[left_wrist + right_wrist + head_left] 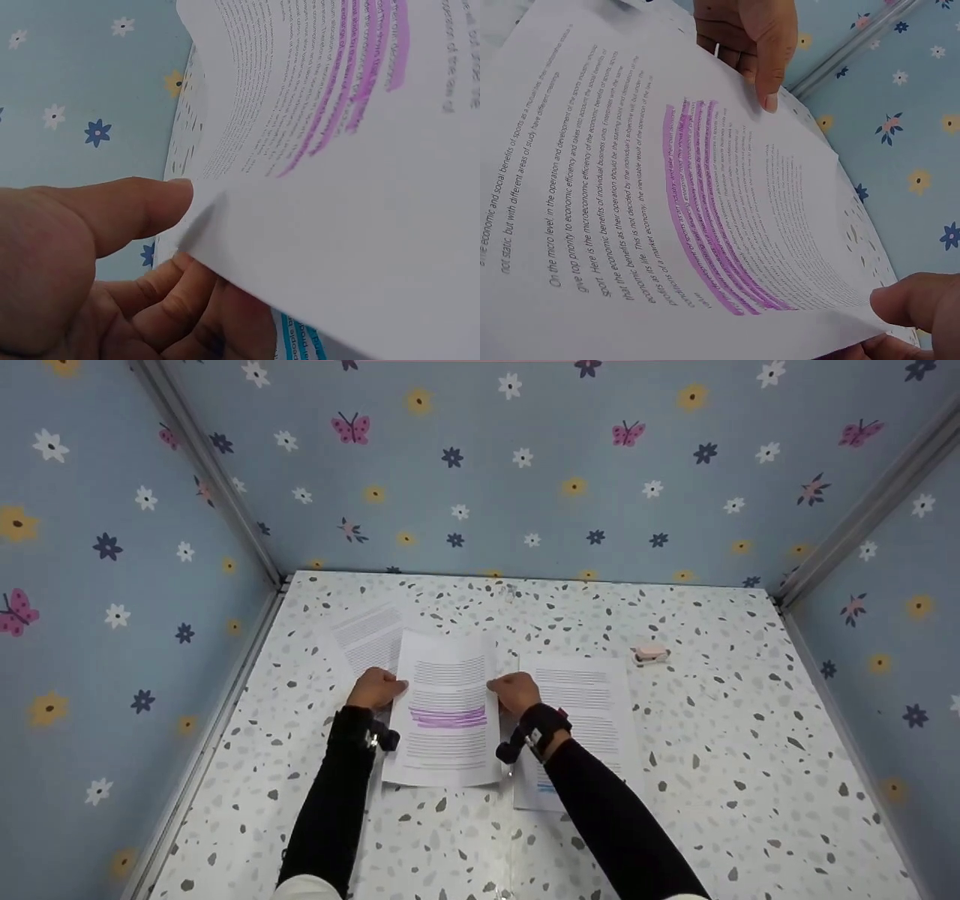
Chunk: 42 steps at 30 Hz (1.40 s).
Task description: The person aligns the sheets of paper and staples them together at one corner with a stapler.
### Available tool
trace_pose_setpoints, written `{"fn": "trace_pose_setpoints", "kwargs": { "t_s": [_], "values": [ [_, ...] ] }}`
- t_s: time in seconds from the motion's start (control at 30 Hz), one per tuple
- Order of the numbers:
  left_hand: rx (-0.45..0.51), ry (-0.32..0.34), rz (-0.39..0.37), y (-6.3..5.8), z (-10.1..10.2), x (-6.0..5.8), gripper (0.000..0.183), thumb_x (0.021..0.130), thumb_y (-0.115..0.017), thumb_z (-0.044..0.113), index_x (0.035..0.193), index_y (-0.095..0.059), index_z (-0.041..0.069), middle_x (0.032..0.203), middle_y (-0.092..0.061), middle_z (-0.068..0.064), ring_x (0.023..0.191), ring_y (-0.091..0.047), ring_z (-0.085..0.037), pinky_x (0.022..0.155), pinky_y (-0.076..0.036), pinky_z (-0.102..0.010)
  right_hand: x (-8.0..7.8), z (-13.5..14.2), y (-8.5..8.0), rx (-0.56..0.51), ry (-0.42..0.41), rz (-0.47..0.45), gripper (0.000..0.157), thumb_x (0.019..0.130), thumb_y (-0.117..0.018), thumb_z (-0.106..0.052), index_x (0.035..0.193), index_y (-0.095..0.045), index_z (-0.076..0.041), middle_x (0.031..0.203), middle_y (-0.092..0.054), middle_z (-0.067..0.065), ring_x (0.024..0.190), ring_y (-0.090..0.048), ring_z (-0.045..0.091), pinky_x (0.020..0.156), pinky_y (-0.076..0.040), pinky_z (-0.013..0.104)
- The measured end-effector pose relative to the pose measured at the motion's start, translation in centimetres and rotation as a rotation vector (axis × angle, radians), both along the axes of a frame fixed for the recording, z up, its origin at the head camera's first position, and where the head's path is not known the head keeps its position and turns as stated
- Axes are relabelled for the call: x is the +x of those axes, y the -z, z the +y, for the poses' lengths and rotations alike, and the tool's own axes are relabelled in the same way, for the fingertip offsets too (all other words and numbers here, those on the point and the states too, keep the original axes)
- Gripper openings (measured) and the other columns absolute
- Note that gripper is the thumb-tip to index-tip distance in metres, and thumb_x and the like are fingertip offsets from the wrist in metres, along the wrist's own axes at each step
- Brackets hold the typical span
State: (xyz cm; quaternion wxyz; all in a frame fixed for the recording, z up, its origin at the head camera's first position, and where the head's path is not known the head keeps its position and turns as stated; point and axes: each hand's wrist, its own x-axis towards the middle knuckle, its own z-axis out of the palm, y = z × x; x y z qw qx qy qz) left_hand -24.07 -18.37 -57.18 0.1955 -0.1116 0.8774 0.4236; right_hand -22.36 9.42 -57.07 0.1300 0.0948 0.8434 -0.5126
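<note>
A printed sheet of paper (pixel 450 746) with purple highlighted lines is held up between both hands, bowing slightly. My left hand (pixel 375 688) pinches its left edge, thumb on top and fingers beneath, as the left wrist view shows on the sheet (pixel 315 225). On the opposite edge, my right hand (pixel 516 692) pinches it the same way; its thumb (pixel 907 304) shows in the right wrist view. Another printed page (pixel 367 634) lies tilted behind the left hand. Under the right forearm rest printed pages (pixel 581 697) with a blue highlighted mark near the bottom.
A small pale pink stapler (pixel 651 653) sits on the speckled white table (pixel 735 750), beyond the right-hand pages. Blue walls (pixel 487 472) with flowers and butterflies enclose the table at the back and both sides. Blue highlighted print (pixel 296 337) shows below the held sheet.
</note>
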Motion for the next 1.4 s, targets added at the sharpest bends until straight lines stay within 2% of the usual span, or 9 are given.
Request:
{"fn": "trace_pose_setpoints", "kwargs": {
  "t_s": [0.07, 0.17, 0.27, 0.4, 0.57, 0.67, 0.87, 1.2, 1.4],
  "values": [
    [-0.007, 0.004, 0.008, 0.0, 0.0, 0.0, 0.033, 0.1, -0.061, 0.021, 0.117, -0.062, -0.007, 0.099, -0.063, -0.015, 0.08, -0.058, -0.021, 0.074, -0.049, -0.034, 0.1, 0.0, -0.1, 0.039, -0.01, 0.032, 0.025, 0.097, -0.067, -0.022, 0.099, -0.077, 0.001, 0.077, -0.066, 0.005, 0.066, -0.057, 0.016, 0.06, -0.045, 0.027],
    [-0.034, 0.011, 0.029, 0.0, -0.1, -0.1, 0.022, 0.099, -0.062, 0.021, 0.091, -0.063, 0.0, 0.074, -0.053, -0.005, 0.067, -0.05, -0.017, 0.063, -0.042, -0.031, 0.1, -0.1, -0.1, 0.063, -0.001, 0.061, 0.024, 0.096, -0.068, -0.021, 0.094, -0.077, 0.001, 0.077, -0.067, 0.004, 0.067, -0.057, 0.015, 0.061, -0.045, 0.027],
    [-0.054, 0.016, 0.059, 0.1, -0.4, -0.3, 0.031, 0.098, -0.062, 0.021, 0.071, -0.051, 0.009, 0.063, -0.042, 0.0, 0.06, -0.042, -0.016, 0.059, -0.036, -0.03, 0.1, -0.1, -0.1, 0.057, 0.009, 0.073, 0.026, 0.096, -0.067, -0.021, 0.082, -0.073, 0.0, 0.067, -0.06, 0.001, 0.061, -0.053, 0.014, 0.058, -0.043, 0.027],
    [-0.053, 0.025, 0.126, 0.2, -0.6, -0.4, 0.044, 0.096, -0.062, 0.019, 0.06, -0.037, 0.014, 0.057, -0.032, 0.003, 0.054, -0.032, -0.015, 0.056, -0.029, -0.03, -0.1, -0.1, -0.1, 0.044, 0.02, 0.081, 0.03, 0.096, -0.066, -0.019, 0.07, -0.065, -0.004, 0.059, -0.053, -0.001, 0.055, -0.05, 0.013, 0.054, -0.04, 0.026],
    [-0.028, 0.021, 0.188, 0.0, -0.7, -0.3, 0.05, 0.096, -0.063, 0.018, 0.056, -0.032, 0.016, 0.053, -0.027, 0.005, 0.049, -0.027, -0.012, 0.052, -0.026, -0.028, -0.2, -0.1, -0.4, 0.041, 0.065, 0.087, 0.025, 0.093, -0.067, -0.019, 0.074, -0.068, -0.002, 0.068, -0.062, 0.003, 0.056, -0.053, 0.013, 0.053, -0.044, 0.025],
    [0.017, 0.001, 0.179, -0.5, -0.8, -0.3, 0.05, 0.097, -0.063, 0.018, 0.057, -0.033, 0.016, 0.053, -0.028, 0.004, 0.048, -0.028, -0.012, 0.051, -0.027, -0.028, -0.3, -0.1, -0.7, 0.024, 0.098, 0.09, 0.021, 0.092, -0.068, -0.019, 0.084, -0.073, -0.001, 0.077, -0.065, 0.005, 0.058, -0.056, 0.014, 0.053, -0.046, 0.025],
    [0.123, -0.053, 0.163, -2.0, -0.6, -0.4, 0.051, 0.1, -0.063, 0.017, 0.059, -0.033, 0.015, 0.054, -0.026, 0.003, 0.048, -0.028, -0.013, 0.052, -0.027, -0.03, -0.9, 0.7, -1.5, 0.009, 0.106, 0.123, 0.025, 0.092, -0.069, -0.02, 0.071, -0.067, -0.006, 0.065, -0.058, -0.001, 0.054, -0.053, 0.012, 0.053, -0.041, 0.025],
    [0.31, 0.01, 0.195, -5.4, 1.5, 0.4, 0.045, 0.104, -0.06, 0.017, 0.068, -0.033, 0.014, 0.063, -0.027, -0.001, 0.061, -0.025, -0.019, 0.066, -0.028, -0.037, -1.2, 4.0, -4.0, -0.085, 0.134, 0.126, 0.018, 0.091, -0.069, -0.017, 0.087, -0.075, 0.0, 0.071, -0.06, 0.0, 0.061, -0.053, 0.012, 0.061, -0.047, 0.025],
    [0.336, 0.04, 0.204, -7.3, 3.0, 0.5, 0.033, 0.106, -0.057, 0.018, 0.076, -0.043, 0.011, 0.077, -0.047, -0.008, 0.075, -0.037, -0.024, 0.075, -0.032, -0.039, -1.1, 6.1, -5.5, -0.144, 0.132, 0.136, 0.02, 0.093, -0.069, -0.017, 0.082, -0.074, -0.002, 0.084, -0.068, 0.005, 0.068, -0.059, 0.015, 0.066, -0.05, 0.028]
  ]
}}
